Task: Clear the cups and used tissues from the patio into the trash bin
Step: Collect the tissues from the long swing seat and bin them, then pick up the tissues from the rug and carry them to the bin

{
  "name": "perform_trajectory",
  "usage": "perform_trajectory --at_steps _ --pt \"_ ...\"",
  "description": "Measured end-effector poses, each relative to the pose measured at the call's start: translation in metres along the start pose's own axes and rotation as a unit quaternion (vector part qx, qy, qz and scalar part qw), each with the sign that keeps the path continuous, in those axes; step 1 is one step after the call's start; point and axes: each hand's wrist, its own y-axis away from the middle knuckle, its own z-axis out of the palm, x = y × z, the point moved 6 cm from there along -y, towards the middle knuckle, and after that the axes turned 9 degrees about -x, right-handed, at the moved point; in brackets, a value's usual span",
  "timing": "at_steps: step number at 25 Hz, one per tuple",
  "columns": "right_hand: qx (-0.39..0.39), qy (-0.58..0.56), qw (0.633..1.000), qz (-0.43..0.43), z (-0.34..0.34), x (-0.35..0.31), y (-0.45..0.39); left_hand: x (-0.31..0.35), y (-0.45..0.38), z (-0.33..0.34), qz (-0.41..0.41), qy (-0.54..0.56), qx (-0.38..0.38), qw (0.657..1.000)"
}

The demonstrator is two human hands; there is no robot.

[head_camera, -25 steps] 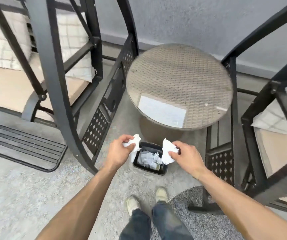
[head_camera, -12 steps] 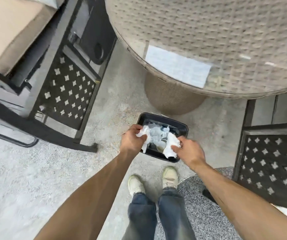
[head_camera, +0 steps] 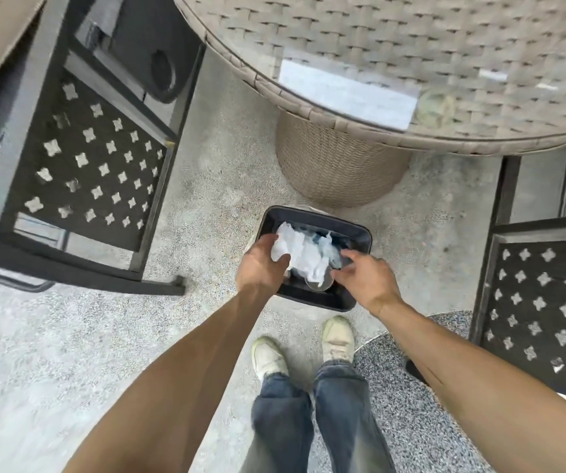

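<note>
while both arms reach down over the black trash bin (head_camera: 360, 233) on the patio floor, the left hand (head_camera: 262, 264) sits at the bin's left rim, fingers curled around a crumpled white tissue (head_camera: 286, 245) that already hangs inside the opening. the right hand (head_camera: 365, 274) hovers over the bin's near right corner with its fingers spread and slack, holding nothing that can be made out; a second white tissue (head_camera: 314, 268) lies just beside its fingertips, on top of the pile in the bin, and whether it touches them is hard to tell. a clear plastic cup (head_camera: 319, 283) shows at the near edge of the pile, its round rim facing up toward the camera.

what the next move turns on is simple: the left hand's tissue is directly above the bin's mouth, not over the floor, so letting the fingers loosen should drop it straight onto the pile. the left hand is the 1 with work left; the right looks done. the pile sits high against the rim, so a light tissue could slide off toward the left wall.

the round wicker counter (head_camera: 308, 107) beyond the bin shows no cups or tissues on the part in view, so the task looks close to finished.
</note>
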Motion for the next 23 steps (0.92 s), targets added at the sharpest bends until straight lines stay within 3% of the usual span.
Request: perform_trajectory --at_steps 6,11,16,23 --pt "0.056 0.021 0.997 -0.048 -0.058 -0.036 0.057 0.044 0.061 -0.055 0.054 0.005 0.007 0.998" --pt "0.152 0.077 0.977 -0.125 -0.124 -0.089 0.155 0.107 0.155 -0.119 0.203 -0.069 0.04 0.976" --pt "0.265 0.169 0.939 -0.14 -0.171 -0.127 0.275 0.17 0.256 -0.171 0.358 -0.204 0.089 0.907" --pt "0.379 0.137 0.912 -0.072 -0.19 -0.12 0.467 0.237 0.41 -0.191 0.506 -0.288 0.109 0.806"
